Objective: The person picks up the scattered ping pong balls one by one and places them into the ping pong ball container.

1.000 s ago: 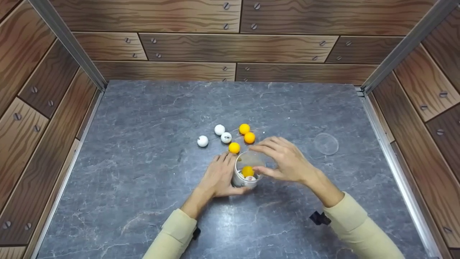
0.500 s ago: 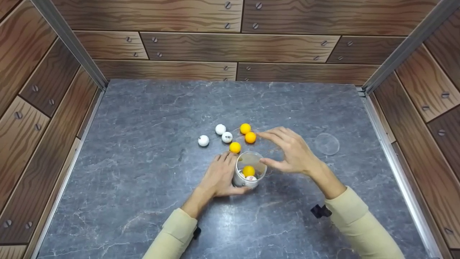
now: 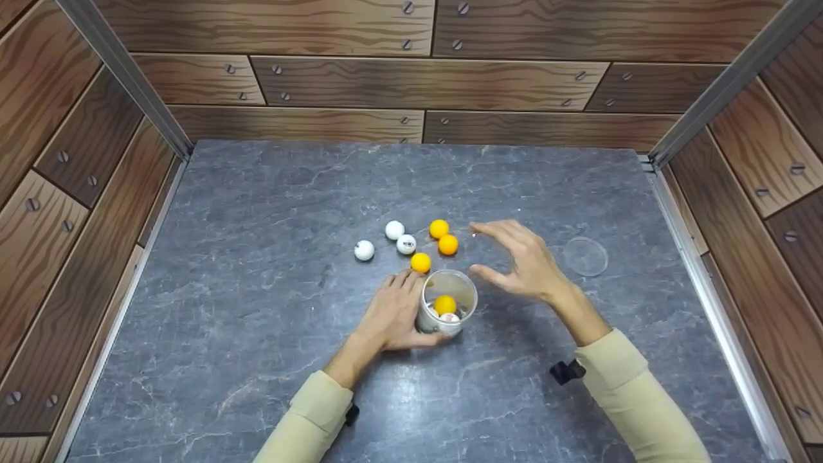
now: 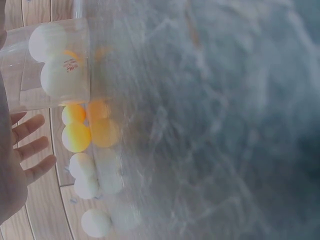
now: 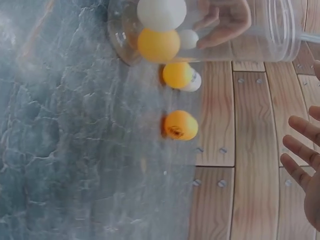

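Note:
A clear plastic jar [image 3: 460, 283] stands upright and uncovered, with an orange ping-pong ball [image 3: 445, 304] and white balls [image 3: 449, 317] at its bottom. My left hand [image 3: 393, 315] holds the jar from the left, thumb across its near side. Right of the rim hovers my right hand [image 3: 524, 263], thumb and fingers apart, nothing between them. Behind the jar lie three orange balls, the closest [image 3: 420, 262] almost by my left fingertips. Three white balls [image 3: 406, 244] lie to their left. Through the jar wall in the left wrist view, two white balls [image 4: 62, 77] show.
A round clear lid [image 3: 586, 256] lies flat on the grey marbled table [image 3: 257, 257], right of my right hand. Wood-patterned walls [image 3: 424, 83] and metal posts [image 3: 720, 83] enclose the table at the back and sides.
My right hand has drawn back from over the jar's mouth, up and to the right, and its fingers have spread a little. The left hand and the jar stay in place.

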Demonstrator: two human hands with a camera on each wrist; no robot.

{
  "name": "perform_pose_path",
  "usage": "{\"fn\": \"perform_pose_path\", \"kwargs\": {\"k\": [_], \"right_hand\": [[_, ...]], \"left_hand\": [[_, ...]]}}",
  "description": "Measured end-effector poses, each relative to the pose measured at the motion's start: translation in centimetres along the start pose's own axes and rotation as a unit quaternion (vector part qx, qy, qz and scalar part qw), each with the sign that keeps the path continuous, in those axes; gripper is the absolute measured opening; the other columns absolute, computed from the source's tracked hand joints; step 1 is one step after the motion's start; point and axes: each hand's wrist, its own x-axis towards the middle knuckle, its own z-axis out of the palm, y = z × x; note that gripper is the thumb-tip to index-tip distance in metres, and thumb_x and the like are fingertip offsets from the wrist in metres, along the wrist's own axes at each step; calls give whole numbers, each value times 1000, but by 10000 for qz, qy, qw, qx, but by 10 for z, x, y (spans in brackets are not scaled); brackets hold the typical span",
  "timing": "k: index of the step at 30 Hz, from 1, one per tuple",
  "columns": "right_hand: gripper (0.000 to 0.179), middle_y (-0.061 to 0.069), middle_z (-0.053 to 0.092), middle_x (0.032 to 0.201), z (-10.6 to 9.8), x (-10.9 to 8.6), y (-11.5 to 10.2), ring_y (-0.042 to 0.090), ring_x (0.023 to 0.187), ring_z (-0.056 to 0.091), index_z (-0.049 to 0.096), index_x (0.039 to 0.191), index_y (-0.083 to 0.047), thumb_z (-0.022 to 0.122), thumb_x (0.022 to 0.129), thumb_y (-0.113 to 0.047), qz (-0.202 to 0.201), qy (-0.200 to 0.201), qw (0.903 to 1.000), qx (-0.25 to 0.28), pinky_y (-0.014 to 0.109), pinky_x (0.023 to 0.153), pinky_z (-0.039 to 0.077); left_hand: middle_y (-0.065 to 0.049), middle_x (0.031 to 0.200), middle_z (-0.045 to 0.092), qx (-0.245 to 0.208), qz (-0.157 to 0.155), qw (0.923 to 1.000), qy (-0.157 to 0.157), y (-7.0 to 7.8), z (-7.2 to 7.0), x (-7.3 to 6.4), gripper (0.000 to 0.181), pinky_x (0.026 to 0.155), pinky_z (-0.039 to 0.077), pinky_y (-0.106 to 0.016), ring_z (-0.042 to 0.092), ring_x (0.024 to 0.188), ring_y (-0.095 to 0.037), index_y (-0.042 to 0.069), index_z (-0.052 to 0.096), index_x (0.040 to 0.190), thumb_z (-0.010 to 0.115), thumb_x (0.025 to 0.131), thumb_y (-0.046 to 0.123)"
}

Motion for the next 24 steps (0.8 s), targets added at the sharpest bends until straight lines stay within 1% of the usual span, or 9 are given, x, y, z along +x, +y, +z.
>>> {"fn": "perform_pose_path", "kwargs": {"k": [5, 11, 19, 24], "right_hand": [[66, 7, 72, 134, 6, -4, 11, 29, 121, 67, 63, 144, -11, 83, 85, -35, 229, 133, 9996, 97, 53, 103, 55], [64, 7, 74, 131, 15, -8, 21, 29, 120, 68, 65, 142, -12, 84, 85, -32, 389, 298, 9986, 196, 53, 103, 55], [62, 9, 74, 130, 26, -11, 33, 31, 120, 67, 66, 141, -11, 84, 85, -31, 651, 401, 9968, 244, 53, 102, 55], [62, 10, 74, 131, 34, -14, 39, 31, 122, 67, 66, 141, -11, 85, 86, -31, 778, 373, 9961, 205, 52, 106, 53]], "left_hand": [[-8, 136, 61, 35, 1, 10000, 3, 0, -1, 0, 104, 105, 54, -45, 60, 126, -28, 9, 49, 144, 70, 73, 83], [-9, 138, 61, 92, 25, 10000, 28, 0, 0, 0, 104, 105, 53, -45, 60, 127, -29, 9, 50, 143, 70, 73, 83], [-10, 140, 60, 79, 49, 10000, 34, 0, 0, 0, 105, 106, 53, -45, 60, 128, -29, 8, 49, 144, 71, 74, 83], [-9, 137, 61, 101, 55, 9999, 46, 0, 1, 0, 104, 103, 54, -44, 61, 125, -28, 8, 51, 143, 70, 74, 83]]}}
